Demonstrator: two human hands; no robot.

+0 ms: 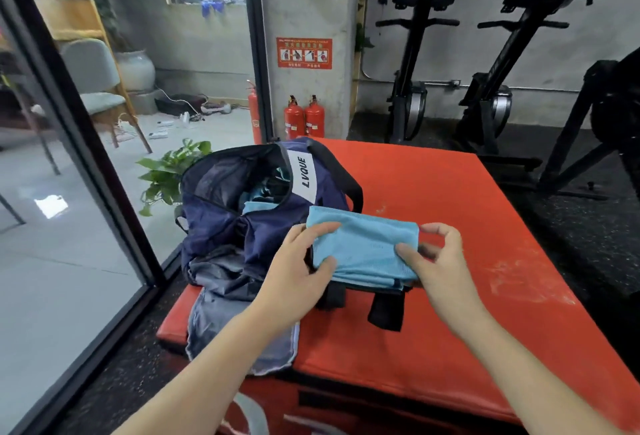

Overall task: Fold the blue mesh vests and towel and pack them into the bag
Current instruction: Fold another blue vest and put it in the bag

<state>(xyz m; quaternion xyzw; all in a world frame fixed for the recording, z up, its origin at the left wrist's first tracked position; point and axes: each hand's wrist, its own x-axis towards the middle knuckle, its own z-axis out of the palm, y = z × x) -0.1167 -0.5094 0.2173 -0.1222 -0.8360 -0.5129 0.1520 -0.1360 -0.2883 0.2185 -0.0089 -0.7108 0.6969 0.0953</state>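
A folded light-blue mesh vest (363, 244) with black trim is held between both hands just above the red mat. My left hand (298, 272) grips its left edge, thumb on top. My right hand (440, 261) pinches its right edge. To the left stands the navy bag (221, 227) with a white "LVQUE" label, its top open. More light-blue fabric (256, 199) lies inside the bag. A grey-blue cloth (214, 317) lies in front of the bag, hanging over the mat's edge.
The red padded mat (450, 220) carries everything. A glass wall (69, 192) and a potted plant (166, 171) stand on the left. Two red fire extinguishers (304, 119) stand by a concrete pillar behind. Black gym machines (502, 88) fill the back right.
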